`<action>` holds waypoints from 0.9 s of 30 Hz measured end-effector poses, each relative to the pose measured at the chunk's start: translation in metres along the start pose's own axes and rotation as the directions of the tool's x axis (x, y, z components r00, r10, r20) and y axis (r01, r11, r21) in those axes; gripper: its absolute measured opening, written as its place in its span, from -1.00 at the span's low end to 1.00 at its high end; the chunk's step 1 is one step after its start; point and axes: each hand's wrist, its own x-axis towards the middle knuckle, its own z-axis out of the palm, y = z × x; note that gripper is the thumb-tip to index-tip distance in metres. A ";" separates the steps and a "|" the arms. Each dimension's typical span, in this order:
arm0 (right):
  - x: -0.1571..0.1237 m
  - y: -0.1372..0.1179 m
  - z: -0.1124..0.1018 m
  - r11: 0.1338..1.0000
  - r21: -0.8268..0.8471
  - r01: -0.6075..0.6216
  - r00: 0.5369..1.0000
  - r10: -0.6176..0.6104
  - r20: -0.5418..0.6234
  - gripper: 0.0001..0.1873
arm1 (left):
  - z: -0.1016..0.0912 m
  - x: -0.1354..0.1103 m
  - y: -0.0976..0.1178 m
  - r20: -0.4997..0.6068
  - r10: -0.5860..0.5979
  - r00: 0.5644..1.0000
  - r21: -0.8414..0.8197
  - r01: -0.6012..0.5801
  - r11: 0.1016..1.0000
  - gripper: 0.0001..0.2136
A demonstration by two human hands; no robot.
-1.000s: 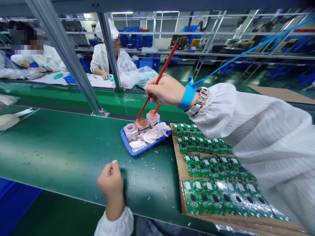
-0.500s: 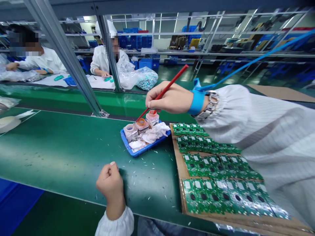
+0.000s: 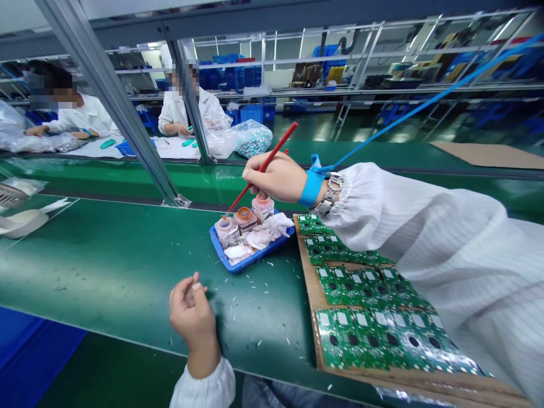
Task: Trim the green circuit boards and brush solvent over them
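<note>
My right hand [image 3: 272,177] is shut on a long red-handled brush [image 3: 255,173], whose tip reaches the rim of the left jar [image 3: 227,232]. A second red stick end [image 3: 286,151] shows behind my knuckles. Two more labelled jars [image 3: 245,220] [image 3: 262,208] and white wipes [image 3: 272,229] share a blue plastic tray [image 3: 232,265]. My left hand [image 3: 191,311] rests curled on the green mat, nearest the tray, with nothing visible in it. Green circuit board panels [image 3: 365,334] lie on cardboard [image 3: 308,283] under my right sleeve [image 3: 425,243].
A blue wrist strap [image 3: 311,188] and its cord run from my right wrist. Small white bits lie scattered on the green bench mat [image 3: 106,266]. A metal frame post [image 3: 123,113] stands beyond it, with co-workers [image 3: 85,113] [image 3: 182,107] at the far bench.
My right hand has moved left and down, bringing the brush tip from the right jar to the left jar. The fingers of my left hand have parted slightly.
</note>
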 end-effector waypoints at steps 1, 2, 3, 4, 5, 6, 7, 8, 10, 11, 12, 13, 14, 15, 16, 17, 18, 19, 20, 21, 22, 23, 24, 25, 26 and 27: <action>-0.002 0.000 0.000 0.999 -0.011 0.030 0.999 -0.030 0.024 -0.74 | 0.000 0.000 0.001 0.001 0.004 1.000 -0.011 -0.004 1.000 -0.75; -0.003 -0.001 0.001 0.997 -0.034 0.068 0.996 -0.066 0.054 -0.76 | 0.000 0.000 0.001 0.005 0.008 1.000 -0.015 -0.008 1.000 -0.76; -0.004 -0.002 0.000 0.992 -0.065 0.106 0.992 -0.101 0.082 -0.77 | 0.000 0.000 0.001 0.013 0.013 1.000 -0.014 -0.012 1.000 -0.78; -0.005 -0.003 0.000 0.986 -0.096 0.137 0.987 -0.127 0.101 -0.77 | 0.000 0.000 0.001 0.024 0.018 1.000 -0.009 -0.018 1.000 -0.80; -0.005 -0.004 -0.001 0.981 -0.120 0.153 0.984 -0.140 0.109 -0.76 | 0.000 0.001 0.000 0.036 0.024 0.999 -0.002 -0.024 1.000 -0.82; -0.005 -0.005 -0.002 0.979 -0.134 0.155 0.984 -0.141 0.108 -0.75 | 0.000 0.001 -0.001 0.046 0.031 0.998 0.004 -0.031 1.000 -0.82; -0.003 -0.007 -0.002 0.979 -0.145 0.147 0.986 -0.133 0.101 -0.74 | 0.000 0.001 -0.002 0.052 0.039 0.998 0.008 -0.039 0.999 -0.83; 0.000 -0.009 0.000 0.978 -0.158 0.138 0.987 -0.123 0.098 -0.72 | 0.001 0.002 -0.004 0.051 0.047 0.998 0.009 -0.047 0.999 -0.82; 0.009 -0.014 0.009 0.971 -0.196 0.137 0.987 -0.115 0.116 -0.72 | 0.001 0.002 -0.007 0.034 0.065 0.997 0.001 -0.065 0.998 -0.80; 0.014 -0.016 0.014 0.966 -0.215 0.144 0.984 -0.118 0.131 -0.72 | 0.001 0.003 -0.008 0.026 0.073 0.997 -0.002 -0.073 0.997 -0.79; 0.018 -0.018 0.020 0.961 -0.230 0.152 0.983 -0.122 0.140 -0.73 | 0.001 0.003 -0.009 0.021 0.083 0.996 -0.002 -0.083 0.997 -0.78; 0.021 -0.019 0.026 0.958 -0.238 0.160 0.981 -0.128 0.143 -0.73 | 0.000 0.003 -0.010 0.021 0.094 0.995 0.004 -0.094 0.996 -0.78; 0.024 -0.020 0.029 0.956 -0.241 0.165 0.982 -0.136 0.134 -0.73 | 0.000 0.004 -0.009 0.026 0.107 0.994 0.015 -0.108 0.994 -0.78; 0.024 -0.021 0.031 0.959 -0.231 0.165 0.983 -0.142 0.113 -0.72 | -0.001 0.004 -0.009 0.032 0.123 0.992 0.028 -0.124 0.992 -0.78; 0.022 -0.020 0.031 0.963 -0.213 0.164 0.985 -0.147 0.092 -0.71 | -0.001 0.004 -0.008 0.039 0.140 0.989 0.041 -0.142 0.989 -0.79; 0.018 -0.020 0.028 0.969 -0.188 0.159 0.986 -0.148 0.071 -0.71 | -0.001 0.004 -0.007 0.042 0.156 0.987 0.051 -0.158 0.986 -0.79; 0.013 -0.018 0.023 0.976 -0.159 0.151 0.988 -0.144 0.057 -0.71 | -0.002 0.005 -0.006 0.041 0.169 0.985 0.057 -0.171 0.984 -0.80; 0.005 -0.016 0.017 0.982 -0.131 0.139 0.990 -0.134 0.049 -0.71 | -0.002 0.005 -0.005 0.038 0.175 0.984 0.057 -0.177 0.982 -0.80; -0.004 -0.015 0.008 0.986 -0.110 0.124 0.992 -0.119 0.046 -0.71 | -0.002 0.005 -0.005 0.034 0.176 0.984 0.054 -0.178 0.983 -0.80; -0.014 -0.013 -0.001 0.988 -0.107 0.107 0.994 -0.103 0.047 -0.70 | -0.002 0.005 -0.005 0.034 0.172 0.985 0.049 -0.173 0.984 -0.79; -0.026 -0.011 -0.012 0.991 -0.107 0.084 0.996 -0.080 0.039 -0.69 | -0.002 0.005 -0.005 0.039 0.167 0.985 0.045 -0.169 0.985 -0.79; -0.039 -0.010 -0.024 0.995 -0.089 0.046 0.999 -0.045 0.019 -0.69 | -0.002 0.005 -0.005 0.048 0.165 0.985 0.044 -0.168 0.985 -0.79; -0.053 -0.009 -0.036 0.999 -0.048 -0.002 1.000 0.001 -0.009 -0.71 | -0.002 0.005 -0.004 0.063 0.170 0.983 0.047 -0.173 0.984 -0.79; -0.070 -0.009 -0.049 0.998 0.013 -0.055 0.997 0.056 -0.045 -0.73 | -0.002 0.006 -0.004 0.084 0.182 0.980 0.052 -0.187 0.981 -0.80; -0.088 -0.009 -0.062 0.990 0.087 -0.109 0.990 0.116 -0.086 -0.75 | -0.003 0.007 -0.003 0.105 0.202 0.974 0.060 -0.209 0.976 -0.82; -0.108 -0.009 -0.073 0.974 0.166 -0.157 0.976 0.179 -0.125 -0.77 | -0.004 0.007 -0.002 0.138 0.226 0.964 0.062 -0.237 0.970 -0.84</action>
